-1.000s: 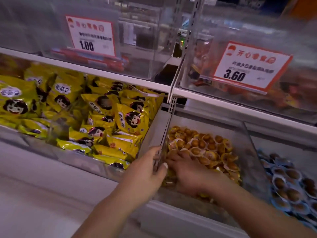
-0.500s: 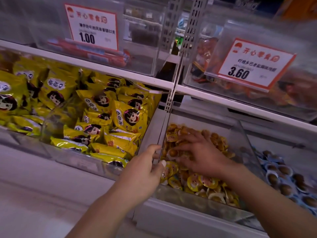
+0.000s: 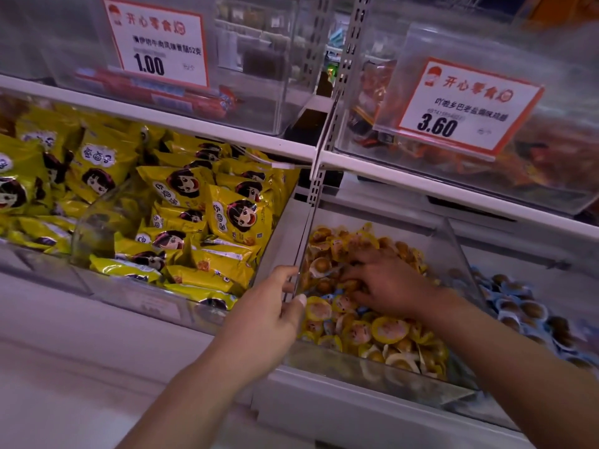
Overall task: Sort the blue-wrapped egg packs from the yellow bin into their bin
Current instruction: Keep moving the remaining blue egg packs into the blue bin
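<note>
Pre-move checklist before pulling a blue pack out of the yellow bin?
1. Right hand in the yellow bin: ok.
2. Blue pack exposed beside its fingers: ok.
3. Pack gripped: cannot tell, fingers hidden among the packs.
4. Left hand holds the clear divider: ok.
5. Blue bin to the right has room: ok.

bin walls (image 3: pixel 460 251) — clear glossy plastic | snack bags (image 3: pixel 240 218) — shiny yellow foil-like film | price cards (image 3: pixel 466 105) — matt paper | shelf upright (image 3: pixel 348 59) — perforated metal
</note>
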`<state>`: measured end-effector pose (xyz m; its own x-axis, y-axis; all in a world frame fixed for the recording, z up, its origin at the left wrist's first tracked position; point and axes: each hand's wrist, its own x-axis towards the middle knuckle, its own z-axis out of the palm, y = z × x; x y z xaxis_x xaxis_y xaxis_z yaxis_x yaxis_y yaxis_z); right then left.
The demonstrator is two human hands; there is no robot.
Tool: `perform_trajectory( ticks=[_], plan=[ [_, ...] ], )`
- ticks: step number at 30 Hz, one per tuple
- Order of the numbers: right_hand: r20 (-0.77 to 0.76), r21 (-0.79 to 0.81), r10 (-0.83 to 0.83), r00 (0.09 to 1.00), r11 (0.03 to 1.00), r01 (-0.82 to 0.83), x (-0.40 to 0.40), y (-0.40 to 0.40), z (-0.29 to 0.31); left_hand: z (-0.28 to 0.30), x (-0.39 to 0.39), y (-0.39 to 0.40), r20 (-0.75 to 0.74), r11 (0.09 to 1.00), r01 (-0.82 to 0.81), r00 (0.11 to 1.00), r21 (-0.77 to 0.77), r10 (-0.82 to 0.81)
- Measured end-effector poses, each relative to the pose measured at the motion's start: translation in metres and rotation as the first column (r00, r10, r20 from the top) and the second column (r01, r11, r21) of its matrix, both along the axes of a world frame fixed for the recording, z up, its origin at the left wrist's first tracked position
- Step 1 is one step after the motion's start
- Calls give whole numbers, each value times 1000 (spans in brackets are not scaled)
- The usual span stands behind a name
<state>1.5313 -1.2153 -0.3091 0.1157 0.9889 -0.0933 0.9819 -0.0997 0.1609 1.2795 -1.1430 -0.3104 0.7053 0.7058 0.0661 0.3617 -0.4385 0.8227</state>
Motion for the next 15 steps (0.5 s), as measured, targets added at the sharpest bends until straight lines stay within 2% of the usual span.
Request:
perform_trajectory(
  ticks=[4,9,12,13,15],
  plan=[
    [17,-85,-30,999,996,31,-5,1,8,0,1,-1,-5,1000,-2,1000,13,3],
    [-137,91,84,987,993,-72,-41,-7,10,0,3,-1,-2,1000,-4,1000,30,4],
    [-347,-90,8,938,995,-42,-59,-4,-9,0,3,-2,-2,999,-13,1000,34,13],
    [-371,-173,-44,928,985,-22,-59,0,-14,1,2,-2,-3,999,-14,1000,34,14],
    [-310,-298,-131,942,954,34,-54,6,-21,1,1,-4,-5,999,-13,1000,34,13]
  ],
)
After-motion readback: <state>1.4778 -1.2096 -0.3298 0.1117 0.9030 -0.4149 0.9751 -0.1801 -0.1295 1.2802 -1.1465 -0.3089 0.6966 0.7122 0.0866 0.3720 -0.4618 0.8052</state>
